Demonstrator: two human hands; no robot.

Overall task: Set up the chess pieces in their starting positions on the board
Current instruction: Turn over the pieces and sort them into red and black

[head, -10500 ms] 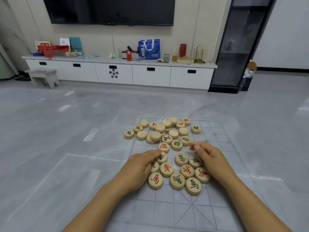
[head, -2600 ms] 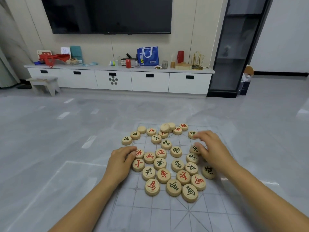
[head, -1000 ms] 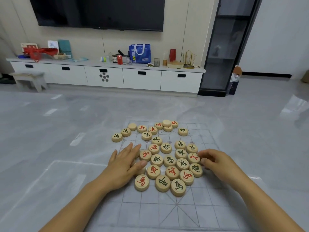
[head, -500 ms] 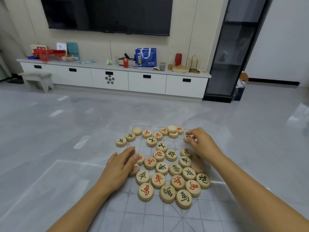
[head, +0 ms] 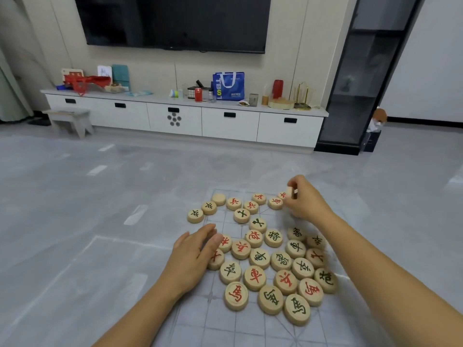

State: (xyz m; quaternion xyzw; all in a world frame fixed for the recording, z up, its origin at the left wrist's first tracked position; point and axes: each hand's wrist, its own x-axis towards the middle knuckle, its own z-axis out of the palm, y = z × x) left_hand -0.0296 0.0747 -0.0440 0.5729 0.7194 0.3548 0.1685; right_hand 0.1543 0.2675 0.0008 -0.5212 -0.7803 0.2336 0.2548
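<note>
At far right of the board, my right hand pinches one piece tipped on edge, just beside the far red discs. Left hand lies relaxed on the pile's near-left edge. I reckon the far rank is the right hand's reach.

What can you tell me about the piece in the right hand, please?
The piece is a small round disc of pale wood, turned on edge so its plain rim shows and its mark is hidden. The right hand pinches it between thumb and fingertips over the far right of the board, beside a red-marked disc. Whether it touches the board is unclear.
</note>
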